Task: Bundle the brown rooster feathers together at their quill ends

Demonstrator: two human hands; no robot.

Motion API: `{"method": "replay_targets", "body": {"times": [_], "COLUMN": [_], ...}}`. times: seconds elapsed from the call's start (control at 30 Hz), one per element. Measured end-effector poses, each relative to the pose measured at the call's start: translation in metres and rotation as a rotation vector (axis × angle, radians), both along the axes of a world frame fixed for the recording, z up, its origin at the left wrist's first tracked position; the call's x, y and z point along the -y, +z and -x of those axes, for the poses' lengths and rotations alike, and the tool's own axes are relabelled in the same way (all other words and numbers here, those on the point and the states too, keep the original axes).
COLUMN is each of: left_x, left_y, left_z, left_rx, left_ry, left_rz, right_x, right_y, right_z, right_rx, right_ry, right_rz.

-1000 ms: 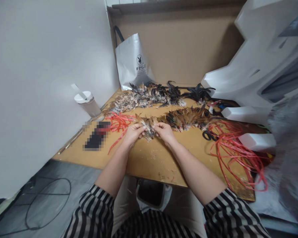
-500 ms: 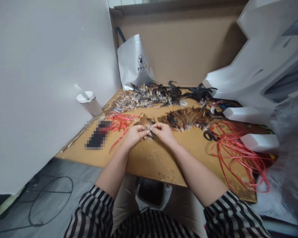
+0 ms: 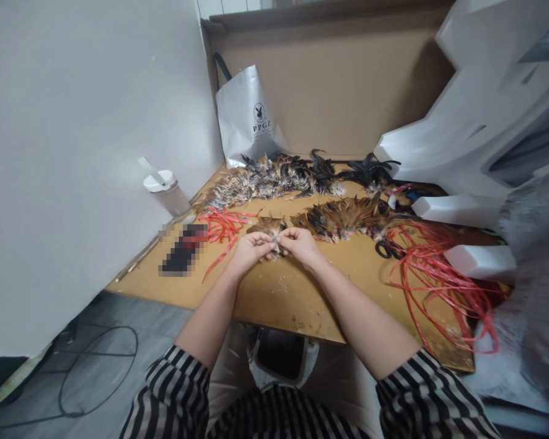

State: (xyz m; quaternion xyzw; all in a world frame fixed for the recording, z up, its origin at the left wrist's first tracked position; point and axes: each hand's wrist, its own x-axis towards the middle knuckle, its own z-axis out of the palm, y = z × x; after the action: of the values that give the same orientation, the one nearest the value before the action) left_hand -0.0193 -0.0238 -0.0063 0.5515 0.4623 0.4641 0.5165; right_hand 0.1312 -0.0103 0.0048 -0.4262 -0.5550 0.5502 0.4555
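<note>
Between my two hands is a small bunch of brown feathers [image 3: 268, 227] with pale quill ends, held just above the table. My left hand [image 3: 252, 251] pinches it from the left, thumb and forefinger together. From the right, my right hand [image 3: 299, 245] grips the same bunch near its base, fingertips almost meeting those of the left. A row of brown and black feather bunches [image 3: 348, 218] lies just beyond my right hand. Short red plastic strips [image 3: 224, 224] rest on the table beyond my left hand.
A longer feather pile [image 3: 274, 177] stretches along the back, before a silver bag [image 3: 247, 116]. A lidded cup [image 3: 168, 194] stands at left by a pixelated dark object [image 3: 183, 253]. Scissor handles [image 3: 387, 250] and long red strips [image 3: 434, 280] lie right, near white foam [image 3: 480, 263]. A bin [image 3: 281, 353] sits below.
The camera view has shifted very slightly. Both hands stay on the feather bunch, with only a small movement of the fingers.
</note>
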Motion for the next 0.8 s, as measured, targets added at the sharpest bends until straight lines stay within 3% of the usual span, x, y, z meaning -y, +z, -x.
{"method": "replay_targets", "body": {"times": [0.33, 0.8], "left_x": [0.0030, 0.0004], "left_y": [0.0021, -0.0012], "left_z": [0.0006, 0.0014], "left_rx": [0.062, 0.035], "left_ry": [-0.088, -0.017], "left_rz": [0.070, 0.064], "right_x": [0.0029, 0.0013], "right_y": [0.0035, -0.0045], "right_z": [0.0039, 0.0026], "right_rx": [-0.192, -0.090], "right_ry": [-0.047, 0.005], "right_rz": [0.057, 0.052]}}
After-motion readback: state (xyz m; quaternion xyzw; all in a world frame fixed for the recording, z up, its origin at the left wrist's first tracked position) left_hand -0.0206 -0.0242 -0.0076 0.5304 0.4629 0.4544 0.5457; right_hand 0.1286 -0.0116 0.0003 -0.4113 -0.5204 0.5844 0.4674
